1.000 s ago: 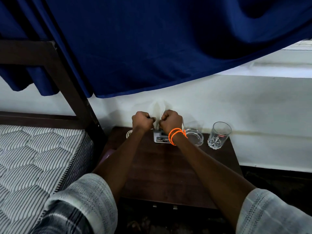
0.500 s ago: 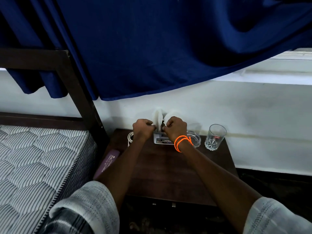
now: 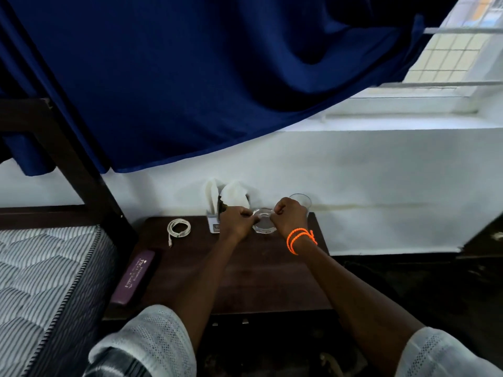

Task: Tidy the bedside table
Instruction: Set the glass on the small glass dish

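Near the frame's centre, at the back of the table (image 3: 245, 281), the left hand (image 3: 236, 222) and right hand (image 3: 289, 219) pinch opposite rims of the glass dish (image 3: 263, 223), with tissues (image 3: 231, 195) standing tidy, while cable (image 3: 178, 228), case (image 3: 134, 276) and tumbler (image 3: 301, 201) seemingly await placing.

A deep blue curtain (image 3: 190, 77) sags across a white wall (image 3: 367, 186), baring at upper right a bright window (image 3: 451, 55) with a sill, while a dark wooden bed frame (image 3: 68, 148) and striped mattress (image 3: 40, 273) flank the dim floor (image 3: 422, 289).
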